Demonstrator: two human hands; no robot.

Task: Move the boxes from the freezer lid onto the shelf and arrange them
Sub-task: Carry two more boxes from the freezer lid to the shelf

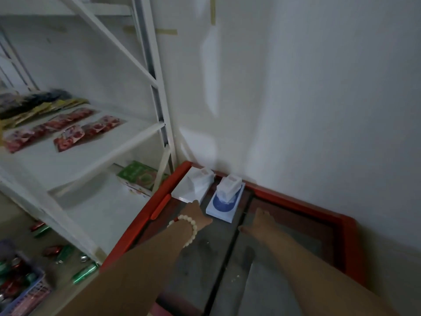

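While both white tissue boxes, plain (192,187) and blue-oval (224,202), sit on the red-framed glass freezer lid (296,201), our left hand (198,215) reaches, fingers hidden; right hand (262,222) spread. White metal shelf (98,147) awaits.

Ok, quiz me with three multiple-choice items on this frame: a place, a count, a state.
1. Where are the tissue boxes?
A. on the freezer lid, by the wall
B. on the shelf
C. on the floor

2. How many tissue boxes are there?
A. one
B. two
C. four

3. The left hand is
A. lifting a box
B. reaching, holding nothing
C. out of view

Key: 1 A, the white box and blue box sit on the lid; 2 B, only those two show; 3 B, the left hand is beside the white box, gripping nothing.
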